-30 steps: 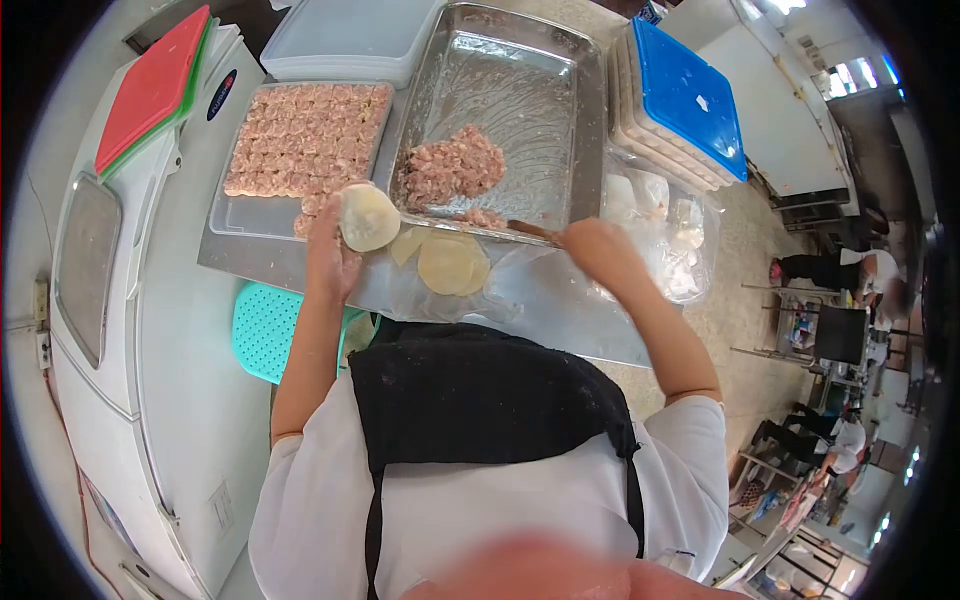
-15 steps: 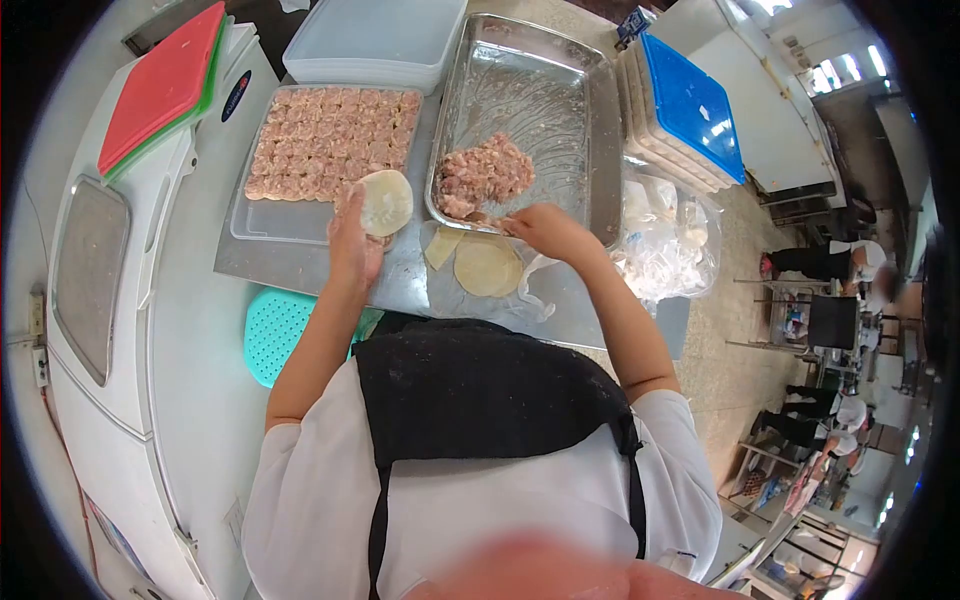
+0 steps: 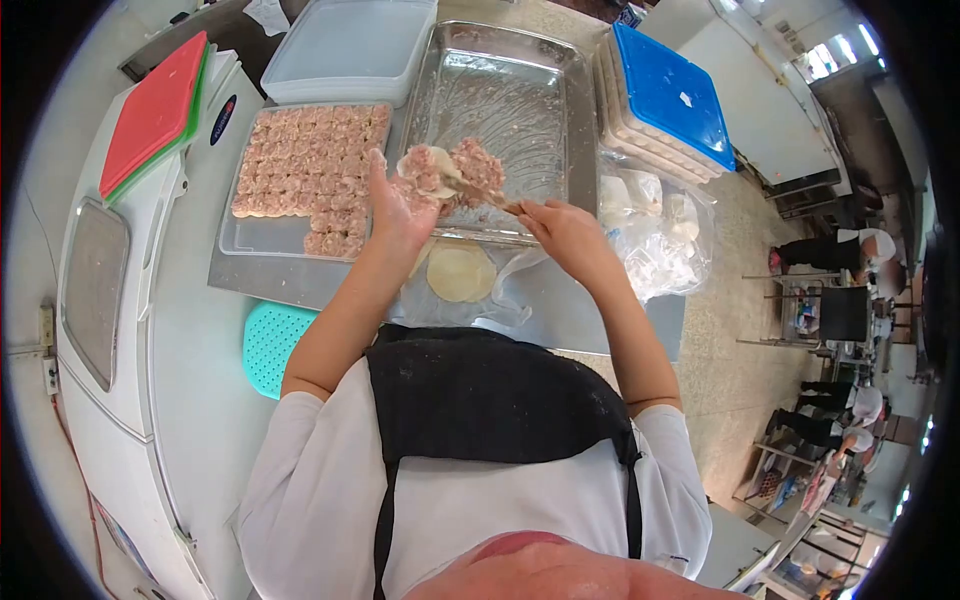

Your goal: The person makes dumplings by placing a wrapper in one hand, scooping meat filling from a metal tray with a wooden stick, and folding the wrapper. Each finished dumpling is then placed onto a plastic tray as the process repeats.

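Note:
On the palm of my left hand (image 3: 398,212) rests a pale round dumpling wrapper (image 3: 446,186) with raw minced meat on it. My right hand (image 3: 566,236) grips the brownish handle of a thin spreading tool (image 3: 497,199), whose far end reaches to the wrapper and is smeared with filling. Just behind both hands, a mound of minced meat (image 3: 477,163) lies in the near left part of a metal tray (image 3: 585,150). Several more wrappers (image 3: 461,274) lie on a plastic sheet in front of the tray.
Rows of filled dumplings (image 3: 305,160) fill most of a clear container at left. Stacked clear boxes (image 3: 340,50) stand behind it. At right are blue-lidded boxes (image 3: 670,95) and a plastic bag (image 3: 650,240). A turquoise perforated stool (image 3: 278,345) stands below the table's left side.
My left hand has moved right to the tray with the wrapper, which now carries meat. My right hand has lifted the tool to it. More dumplings show in the container's near right corner.

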A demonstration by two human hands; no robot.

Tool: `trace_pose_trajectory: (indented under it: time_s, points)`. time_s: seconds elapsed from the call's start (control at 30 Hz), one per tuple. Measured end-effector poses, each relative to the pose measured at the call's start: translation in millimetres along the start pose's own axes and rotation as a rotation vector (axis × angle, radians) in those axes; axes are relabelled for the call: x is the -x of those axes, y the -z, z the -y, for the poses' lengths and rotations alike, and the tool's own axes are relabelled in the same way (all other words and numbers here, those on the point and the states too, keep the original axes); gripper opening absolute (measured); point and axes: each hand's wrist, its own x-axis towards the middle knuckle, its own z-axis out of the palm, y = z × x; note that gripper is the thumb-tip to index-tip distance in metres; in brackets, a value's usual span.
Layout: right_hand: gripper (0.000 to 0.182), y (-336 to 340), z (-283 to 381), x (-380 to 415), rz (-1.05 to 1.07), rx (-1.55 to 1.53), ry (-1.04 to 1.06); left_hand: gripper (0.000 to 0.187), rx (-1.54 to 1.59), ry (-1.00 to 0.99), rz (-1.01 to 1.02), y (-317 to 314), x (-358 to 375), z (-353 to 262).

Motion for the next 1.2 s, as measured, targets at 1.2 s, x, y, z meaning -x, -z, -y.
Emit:
trace_pose_trajectory:
  time_s: [1.2]
  points:
    - [0.027,29,-71,-24,0.143,0.019,0.224,0.043,-1.931,-0.473,0.344,18,-12,-12]
